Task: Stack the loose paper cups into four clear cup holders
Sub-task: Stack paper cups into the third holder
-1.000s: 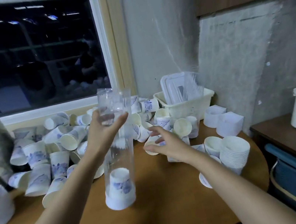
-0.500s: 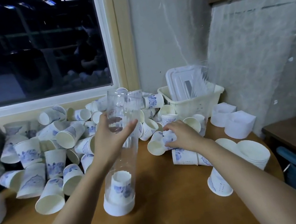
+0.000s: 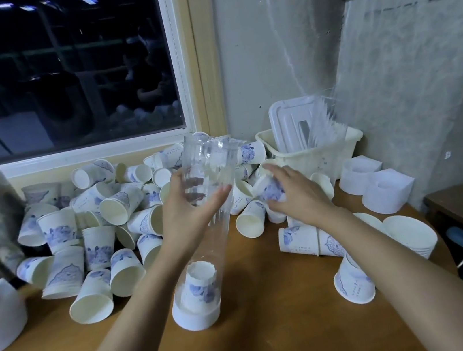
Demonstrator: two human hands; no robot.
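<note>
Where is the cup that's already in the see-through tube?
In the head view, the cup sits at the bottom of the clear cup holder, mid-table, below the left hand.

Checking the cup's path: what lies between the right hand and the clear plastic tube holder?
Head view: the near white paper cup and far white paper cup, both tipped over, lie between right hand and clear plastic tube holder.

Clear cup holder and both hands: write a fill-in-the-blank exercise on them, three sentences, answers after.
1. The left hand holds the clear cup holder by its ____ half.
2. The paper cup inside it stands with its mouth facing ____.
3. The right hand grips a loose cup that is not yet in the ____.

Missing words: upper; down; holder.
</note>
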